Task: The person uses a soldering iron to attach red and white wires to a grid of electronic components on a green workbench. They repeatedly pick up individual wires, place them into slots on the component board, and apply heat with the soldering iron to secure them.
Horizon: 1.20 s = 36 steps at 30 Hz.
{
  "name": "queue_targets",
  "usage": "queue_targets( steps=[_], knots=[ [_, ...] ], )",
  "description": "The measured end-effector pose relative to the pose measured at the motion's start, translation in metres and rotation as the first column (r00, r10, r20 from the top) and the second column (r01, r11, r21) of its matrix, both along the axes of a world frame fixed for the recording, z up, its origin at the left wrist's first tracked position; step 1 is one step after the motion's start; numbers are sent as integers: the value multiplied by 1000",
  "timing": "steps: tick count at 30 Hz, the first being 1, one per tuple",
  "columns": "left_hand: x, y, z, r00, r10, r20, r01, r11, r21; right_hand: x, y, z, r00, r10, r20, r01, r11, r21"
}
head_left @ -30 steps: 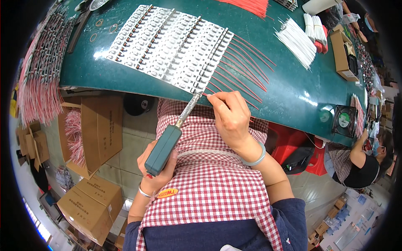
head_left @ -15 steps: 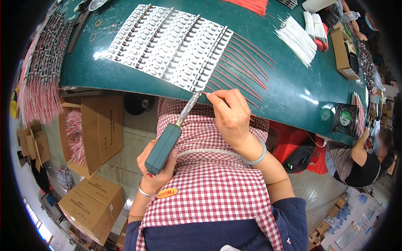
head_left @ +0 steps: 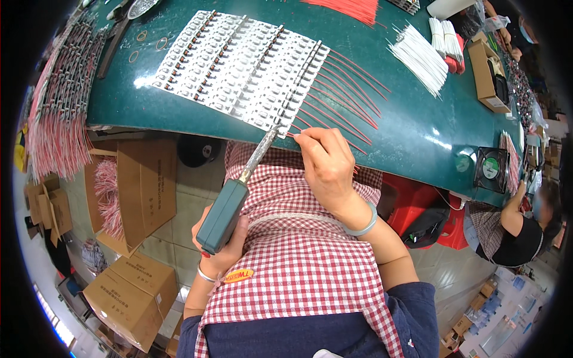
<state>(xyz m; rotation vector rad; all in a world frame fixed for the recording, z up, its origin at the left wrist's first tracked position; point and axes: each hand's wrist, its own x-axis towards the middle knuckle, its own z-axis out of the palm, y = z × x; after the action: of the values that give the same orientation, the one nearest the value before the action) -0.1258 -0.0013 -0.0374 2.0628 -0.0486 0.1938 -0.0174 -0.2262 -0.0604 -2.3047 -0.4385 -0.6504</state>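
A green tabletop (head_left: 412, 128) spans the scene, its far edge cut off by the upper rim. Below its left side, an open carton (head_left: 146, 185) holds red-and-white wires, their lower part hidden by the carton's wall. At far right sits a co-worker (head_left: 516, 244), blurred near the dark border. A white panel of small parts (head_left: 239, 71) lies on the tabletop, its markings too fine to read; a loose pile of red wires (head_left: 346, 9) is cropped above it. Of the hands, the left hand (head_left: 227, 256) wraps the body of a green handheld tool (head_left: 222, 216), which hides most of its fingers. The right hand (head_left: 328, 164) pinches a thin red wire (head_left: 290, 135) between thumb and forefinger at the panel's near corner, the other fingers curled partly out of sight. The tool's metal tip (head_left: 276, 127) overlaps that corner; whether it touches cannot be told.
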Motion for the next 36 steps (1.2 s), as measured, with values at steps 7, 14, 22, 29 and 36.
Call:
queue_targets(
  steps=[7, 14, 22, 29, 36],
  knots=[
    [13, 2, -5, 1000, 11, 5, -11, 996, -89, 14, -19, 20, 1000, -23, 7, 23, 997, 71],
    [45, -7, -2, 997, 72, 20, -62, 948, -311, 118, -59, 34, 982, -33, 186, 45, 997, -61],
    [61, -14, 10, 979, 171, -111, -202, 877, -437, 245, -61, -1, 958, 30, 285, 31, 977, -210],
    [73, -5, 4, 962, 221, -160, -271, 836, -477, 242, -84, 17, 976, -72, 204, 124, 959, -253],
    [102, -18, 13, 968, 185, -169, -249, 790, -560, 166, -170, 24, 954, -280, 110, 301, 881, -364]
  ],
)
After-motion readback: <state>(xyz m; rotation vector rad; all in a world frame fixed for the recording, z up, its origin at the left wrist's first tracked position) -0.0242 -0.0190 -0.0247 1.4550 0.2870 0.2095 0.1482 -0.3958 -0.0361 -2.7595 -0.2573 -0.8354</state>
